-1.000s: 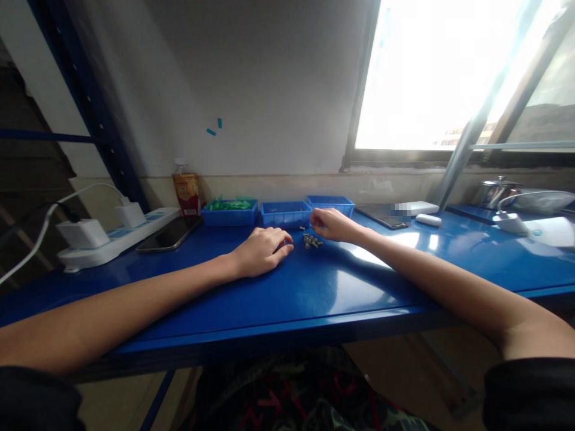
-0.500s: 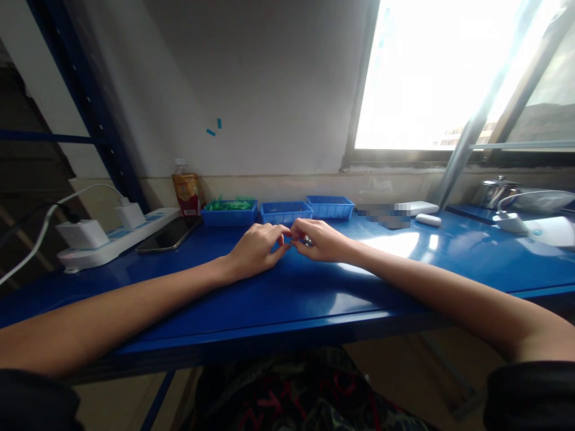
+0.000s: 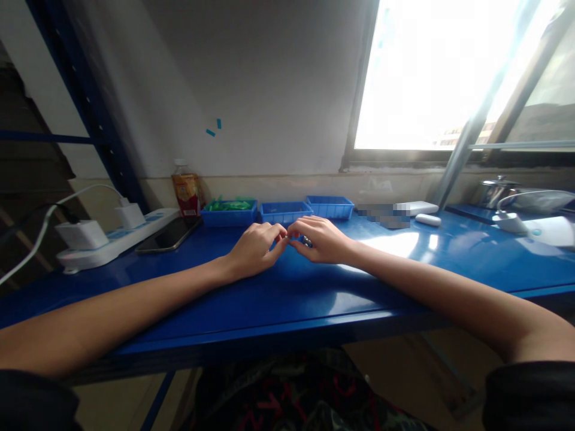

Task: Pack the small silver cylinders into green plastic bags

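My left hand point(image 3: 257, 250) and my right hand point(image 3: 320, 240) meet fingertip to fingertip, a little above the blue table point(image 3: 269, 299). The left thumb and index finger are pinched together. Whatever sits between them is too small to name. In the right hand the thumb and fingers also close in a pinch, and a small shiny metallic bit point(image 3: 307, 241) shows inside the curled fingers. Just behind the hands stand a blue bin point(image 3: 286, 211) and another blue bin point(image 3: 331, 208). Left of these, a third blue bin point(image 3: 229, 216) holds green pieces point(image 3: 229, 205).
At left lie a dark phone point(image 3: 169, 234) and a white power strip point(image 3: 117, 242) with plugged chargers. A drink bottle point(image 3: 187, 190) stands by the wall. White cases point(image 3: 428, 219), a metal pot point(image 3: 496, 193) and a white device point(image 3: 550, 231) are at right.
Both hands have shifted very slightly left. The left thumb and index fingertip have closed into a tighter pinch. The bins and other things are where they were.
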Tool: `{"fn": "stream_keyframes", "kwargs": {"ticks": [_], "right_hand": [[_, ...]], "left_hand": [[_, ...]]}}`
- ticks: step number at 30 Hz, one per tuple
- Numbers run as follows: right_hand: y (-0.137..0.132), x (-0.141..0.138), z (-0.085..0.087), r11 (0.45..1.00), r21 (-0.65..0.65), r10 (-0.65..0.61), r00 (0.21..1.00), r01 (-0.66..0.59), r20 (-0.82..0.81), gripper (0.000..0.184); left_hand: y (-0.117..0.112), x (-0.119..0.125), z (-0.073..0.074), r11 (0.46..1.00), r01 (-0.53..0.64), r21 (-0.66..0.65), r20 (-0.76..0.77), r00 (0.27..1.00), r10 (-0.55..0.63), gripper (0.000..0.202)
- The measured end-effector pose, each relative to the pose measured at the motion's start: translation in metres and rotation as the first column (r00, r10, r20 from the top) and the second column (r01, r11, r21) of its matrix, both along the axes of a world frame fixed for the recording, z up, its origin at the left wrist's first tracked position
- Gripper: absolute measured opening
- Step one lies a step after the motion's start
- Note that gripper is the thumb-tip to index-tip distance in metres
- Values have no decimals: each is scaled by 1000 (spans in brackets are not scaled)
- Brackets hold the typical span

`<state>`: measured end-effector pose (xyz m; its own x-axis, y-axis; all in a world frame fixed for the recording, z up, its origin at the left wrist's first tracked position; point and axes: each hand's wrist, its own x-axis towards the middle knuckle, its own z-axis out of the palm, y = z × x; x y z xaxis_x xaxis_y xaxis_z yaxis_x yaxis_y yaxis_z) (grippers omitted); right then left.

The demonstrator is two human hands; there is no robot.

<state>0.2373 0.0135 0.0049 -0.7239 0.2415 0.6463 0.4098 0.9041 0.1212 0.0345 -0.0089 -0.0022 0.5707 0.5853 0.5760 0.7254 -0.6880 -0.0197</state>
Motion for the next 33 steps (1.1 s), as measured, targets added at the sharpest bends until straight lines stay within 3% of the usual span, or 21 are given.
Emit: {"fn": "stream_keyframes", "kwargs": {"ticks": [5, 11, 17, 21, 26, 33], "right_hand": [[2, 0, -1, 998, 69, -3, 1000, 2, 6, 11], [-1, -2, 1, 996, -8, -89, 992, 88, -87, 18], [0, -4, -1, 993, -41, -113, 991, 110, -67, 21], [-2, -3, -1, 994, -31, -111, 991, 109, -71, 19], [-3, -2, -1, 994, 61, -82, 993, 88, -85, 21], [-4, 1, 6, 961, 274, -17, 997, 37, -73, 17]], "left_hand": [[-1, -1, 1, 1000, 15, 0, -6, 1000, -15, 35], [-1, -3, 0, 1000, 19, 1, 86, 996, -19, 24], [-1, -2, -1, 998, 37, 45, 99, 994, -41, 20], [1, -2, 0, 999, 31, -21, 162, 986, -27, 22], [1, -2, 4, 962, 168, -215, 305, 947, -97, 29], [0, -1, 5, 932, 211, -295, 281, 952, -126, 38]]}}
